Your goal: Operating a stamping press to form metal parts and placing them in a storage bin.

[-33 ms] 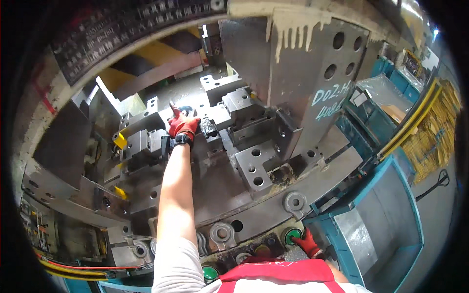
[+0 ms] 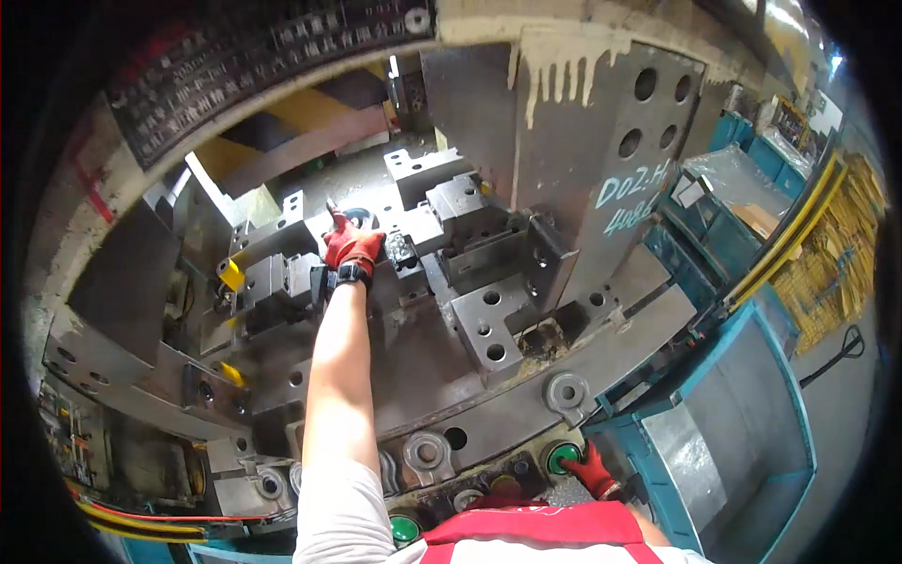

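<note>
My left hand (image 2: pixel 354 246), in a red glove with a dark watch at the wrist, reaches far into the press, among the steel die blocks. One finger stretches up and away from the others, so the fingers stand apart. Just beyond them lies a dark round part (image 2: pixel 358 215), partly covered by the glove; whether the hand touches it is hard to make out. At the lower right, my right hand (image 2: pixel 592 473), also red-gloved, has its fingers apart. One fingertip rests on a green push button (image 2: pixel 564 458) on the front control panel.
Steel blocks (image 2: pixel 489 324) with bolt holes surround my left arm. A tall steel post (image 2: pixel 573 169) rises at the right. A second green button (image 2: pixel 404 528) sits nearer. Right of the press stand a teal-framed bin (image 2: pixel 799 414) and a yellow mesh cage (image 2: pixel 836 254).
The view has tilted very slightly. Both hands keep their places, the left among the die blocks and the right at the green button.
</note>
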### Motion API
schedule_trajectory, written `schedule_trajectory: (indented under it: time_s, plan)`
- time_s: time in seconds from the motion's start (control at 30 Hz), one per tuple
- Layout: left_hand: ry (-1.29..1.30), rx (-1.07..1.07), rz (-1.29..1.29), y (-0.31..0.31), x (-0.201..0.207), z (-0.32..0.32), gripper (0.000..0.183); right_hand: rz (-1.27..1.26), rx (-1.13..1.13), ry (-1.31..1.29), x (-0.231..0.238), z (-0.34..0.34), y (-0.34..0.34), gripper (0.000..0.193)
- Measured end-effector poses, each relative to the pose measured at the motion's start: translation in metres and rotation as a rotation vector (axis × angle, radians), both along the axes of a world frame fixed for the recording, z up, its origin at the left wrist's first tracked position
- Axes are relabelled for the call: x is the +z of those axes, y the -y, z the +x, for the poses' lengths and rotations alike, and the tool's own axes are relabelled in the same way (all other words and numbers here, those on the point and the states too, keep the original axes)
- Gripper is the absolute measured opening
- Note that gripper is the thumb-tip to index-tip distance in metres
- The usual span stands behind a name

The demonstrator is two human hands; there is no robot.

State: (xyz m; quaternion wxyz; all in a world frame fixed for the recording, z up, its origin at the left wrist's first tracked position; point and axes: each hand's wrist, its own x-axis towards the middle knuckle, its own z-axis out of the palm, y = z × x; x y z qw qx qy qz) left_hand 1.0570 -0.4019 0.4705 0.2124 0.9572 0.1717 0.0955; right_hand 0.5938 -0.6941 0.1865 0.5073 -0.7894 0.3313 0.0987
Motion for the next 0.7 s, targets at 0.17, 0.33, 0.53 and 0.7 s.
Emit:
schedule_trajectory:
  time_s: [0.17,0.33,0.53,0.7]
  plan:
    - [0.414,-0.175,0.228,-0.006,0.0,-0.014,0.11,0.012,0.048,0.02,-0.012,0.002,0.008,0.106]
    - [0.57,-0.323,-0.154,-0.029,0.01,-0.082,0.112,0.011,0.21,0.015,0.022,0.012,0.046,0.064]
    - [0.653,-0.535,-0.367,-0.056,-0.014,-0.226,0.102,-0.034,-0.146,0.539,0.021,0.061,0.08,0.053]
    - [0.347,-0.484,-0.603,-0.073,-0.048,-0.35,0.095,-0.752,0.291,0.194,0.059,0.124,0.041,0.095]
